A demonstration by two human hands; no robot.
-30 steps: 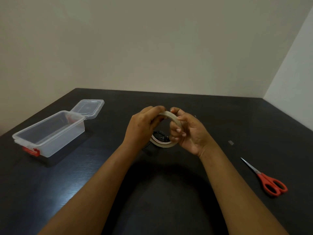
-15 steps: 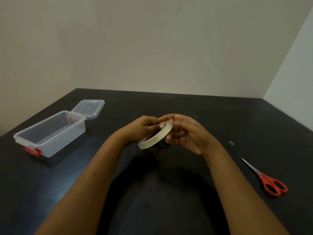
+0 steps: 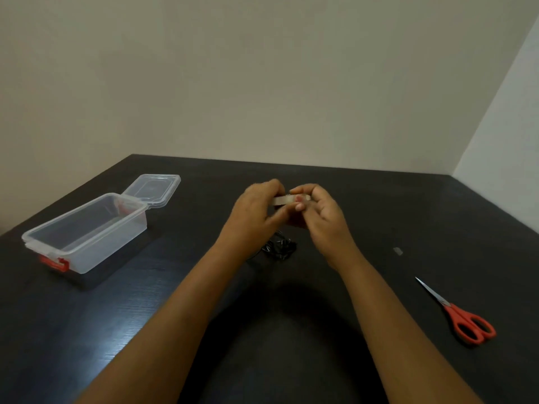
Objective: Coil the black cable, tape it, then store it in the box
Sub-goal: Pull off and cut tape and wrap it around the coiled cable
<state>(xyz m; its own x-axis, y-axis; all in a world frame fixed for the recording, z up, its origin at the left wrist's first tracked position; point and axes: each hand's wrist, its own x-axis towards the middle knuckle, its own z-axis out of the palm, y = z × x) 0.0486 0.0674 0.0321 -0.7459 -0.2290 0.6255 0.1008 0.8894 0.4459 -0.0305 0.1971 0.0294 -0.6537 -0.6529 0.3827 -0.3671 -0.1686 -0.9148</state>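
Observation:
Both hands hold a roll of clear tape (image 3: 287, 199) edge-on above the middle of the dark table. My left hand (image 3: 253, 214) grips its left side. My right hand (image 3: 320, 212) pinches the right side with thumb and fingers. Below the hands, the black cable (image 3: 278, 248) lies on the table in a small coiled bundle, touched by neither hand. The clear plastic box (image 3: 87, 231) stands open at the left, with red clips and its lid (image 3: 153, 188) folded back behind it.
Red-handled scissors (image 3: 460, 316) lie on the table at the right, blades pointing away from me. A small grey scrap (image 3: 397, 251) rests beyond them. The table's far edge meets the walls.
The tape roll has turned from tilted to flat and edge-on and risen slightly, with both hands closing in on it. The cable bundle now shows below the hands.

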